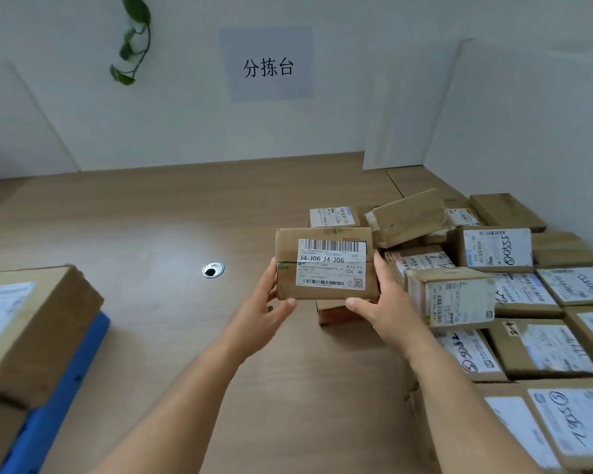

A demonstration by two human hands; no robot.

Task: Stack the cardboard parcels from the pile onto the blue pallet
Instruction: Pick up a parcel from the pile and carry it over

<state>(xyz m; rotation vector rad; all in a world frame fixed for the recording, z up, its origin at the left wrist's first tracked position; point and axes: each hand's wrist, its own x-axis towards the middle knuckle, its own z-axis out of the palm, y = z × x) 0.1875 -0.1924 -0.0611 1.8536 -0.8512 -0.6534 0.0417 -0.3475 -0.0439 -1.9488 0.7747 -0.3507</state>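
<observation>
From the head view, a person is holding one cardboard parcel [326, 265] up above the wooden table [151, 217], right of centre and just left of the pile [493, 285]. The left hand [267, 302] is gripping its left side, with the thumb hooking onto the near edge. The right hand [380, 302] is gripping the right side the same way, so both hands are grasping this one box.

The parcel's long axis is running left to right. Its labelled face is tipping up towards the person, with the print standing upright for them. The white label [331, 265] is showing a barcode along its far edge, then "J4-J06 J4-J06" in bold, "026 AK" lower right and a small QR code in the near right corner. The finer print is reading too small to make out.

The pile is spreading across the right side, its boxes lying at mixed angles and wearing white labels with circled marker scrawls that I cannot read surely.

At the near left, a larger parcel [31, 330] is sitting on the blue pallet [59, 388].

On the far wall a paper sign [267, 65] is reading "分拣台", a plant [132, 39] is trailing down to its left, and a metal-rimmed cable hole [213, 269] is showing in the tabletop
</observation>
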